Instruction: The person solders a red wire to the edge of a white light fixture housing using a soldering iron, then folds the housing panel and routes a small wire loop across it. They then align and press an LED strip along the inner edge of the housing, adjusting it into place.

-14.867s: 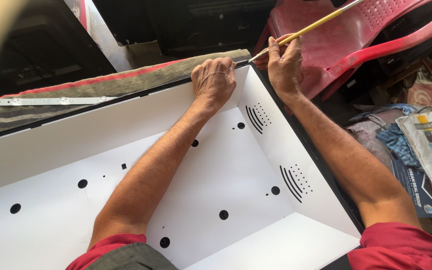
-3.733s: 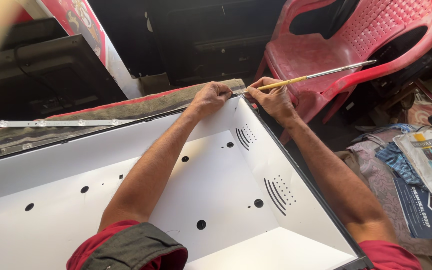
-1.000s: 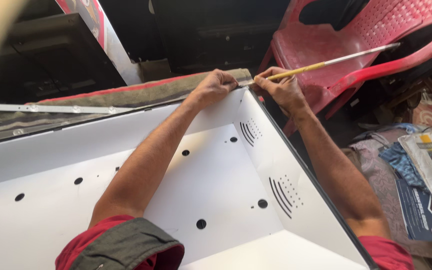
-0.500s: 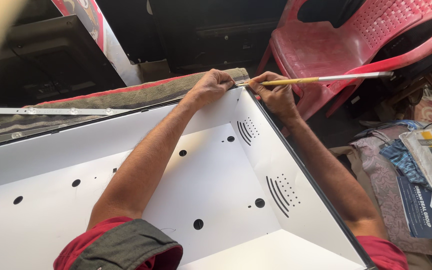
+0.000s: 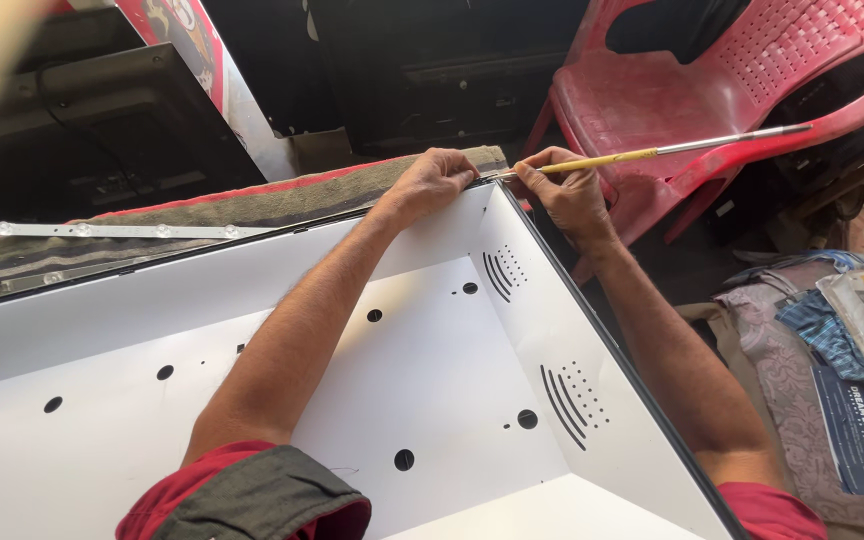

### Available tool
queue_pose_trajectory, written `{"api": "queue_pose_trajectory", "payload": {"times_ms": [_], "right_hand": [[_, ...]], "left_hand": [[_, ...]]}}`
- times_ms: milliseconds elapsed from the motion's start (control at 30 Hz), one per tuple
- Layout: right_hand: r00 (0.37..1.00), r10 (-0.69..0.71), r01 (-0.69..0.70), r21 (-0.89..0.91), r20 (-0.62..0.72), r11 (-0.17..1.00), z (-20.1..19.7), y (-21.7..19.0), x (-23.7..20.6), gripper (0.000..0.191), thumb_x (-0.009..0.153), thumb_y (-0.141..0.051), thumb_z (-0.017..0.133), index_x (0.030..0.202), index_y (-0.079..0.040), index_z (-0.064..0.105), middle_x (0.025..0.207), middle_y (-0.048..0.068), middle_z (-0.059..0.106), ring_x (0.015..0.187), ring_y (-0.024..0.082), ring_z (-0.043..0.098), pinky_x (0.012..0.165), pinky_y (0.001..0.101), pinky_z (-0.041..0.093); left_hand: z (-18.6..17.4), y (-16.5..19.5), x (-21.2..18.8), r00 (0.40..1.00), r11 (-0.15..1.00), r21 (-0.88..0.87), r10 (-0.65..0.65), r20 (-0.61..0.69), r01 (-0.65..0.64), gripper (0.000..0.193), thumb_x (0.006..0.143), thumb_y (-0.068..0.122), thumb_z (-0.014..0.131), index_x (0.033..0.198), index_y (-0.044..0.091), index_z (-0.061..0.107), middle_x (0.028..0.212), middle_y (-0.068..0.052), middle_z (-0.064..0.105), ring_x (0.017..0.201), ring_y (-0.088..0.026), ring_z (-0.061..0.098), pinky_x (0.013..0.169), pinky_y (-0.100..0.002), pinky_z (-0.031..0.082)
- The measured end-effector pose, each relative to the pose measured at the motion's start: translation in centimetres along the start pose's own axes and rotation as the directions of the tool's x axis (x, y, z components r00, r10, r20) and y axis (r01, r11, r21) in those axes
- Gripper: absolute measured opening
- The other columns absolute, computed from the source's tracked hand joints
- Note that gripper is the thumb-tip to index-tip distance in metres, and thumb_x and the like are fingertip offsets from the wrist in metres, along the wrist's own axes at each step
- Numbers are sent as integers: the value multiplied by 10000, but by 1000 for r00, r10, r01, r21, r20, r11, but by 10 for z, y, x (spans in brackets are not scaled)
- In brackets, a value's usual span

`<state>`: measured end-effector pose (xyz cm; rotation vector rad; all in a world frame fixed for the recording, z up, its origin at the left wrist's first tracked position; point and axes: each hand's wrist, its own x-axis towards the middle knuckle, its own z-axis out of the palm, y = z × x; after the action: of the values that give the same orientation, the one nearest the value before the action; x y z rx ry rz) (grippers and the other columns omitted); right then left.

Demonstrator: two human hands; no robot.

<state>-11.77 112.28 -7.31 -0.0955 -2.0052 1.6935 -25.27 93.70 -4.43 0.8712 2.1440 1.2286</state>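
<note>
A large white tray-shaped panel (image 5: pixel 432 370) with round holes and curved vent slots lies in front of me. My left hand (image 5: pixel 430 182) presses on its far right corner, fingers curled over the rim. My right hand (image 5: pixel 564 190) grips a long thin tool (image 5: pixel 652 153) with a yellow handle and metal shaft, like a paintbrush. Its tip touches the panel's corner beside my left fingers, and its shaft points right over the chair.
A red plastic chair (image 5: pixel 672 95) stands behind the corner. A thin white strip with small round lenses (image 5: pixel 117 230) lies on a brown cloth (image 5: pixel 282 200) along the far rim. Cloths and printed papers (image 5: pixel 852 340) lie at the right. A dark cabinet (image 5: pixel 102 130) is at far left.
The tool's shaft has tilted slightly between frames while its tip stays at the corner. Both hands hold their places at the panel corner.
</note>
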Motion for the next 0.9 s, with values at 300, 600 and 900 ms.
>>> {"api": "queue_pose_trajectory", "payload": {"times_ms": [300,600,900], "right_hand": [[994,70,-77,74,84,994,1,-9,6,60,996,-62,685,1013,-8,704,929,66,770,848,91,751,770,215,630],[995,-66,71,61,-81,996,9,-9,-21,114,1063,-113,667,1077,-7,707,937,29,721,828,53,646,723,201,532],[975,79,-15,292,-210,956,18,-26,-44,187,1073,-159,565,1145,4,620,1003,148,766,902,173,763,785,299,646]], "left_hand": [[0,-5,-7,998,997,41,69,-3,-69,213,975,144,597,1161,172,697,942,-51,752,847,-127,739,710,-302,616],[-9,21,-15,921,802,490,389,8,-343,129,948,150,671,1015,175,779,882,-8,769,773,-173,755,704,-357,587],[-5,69,-11,714,-172,829,436,548,-532,18,874,110,701,859,101,705,789,-34,759,779,-207,770,653,-330,605]]}}
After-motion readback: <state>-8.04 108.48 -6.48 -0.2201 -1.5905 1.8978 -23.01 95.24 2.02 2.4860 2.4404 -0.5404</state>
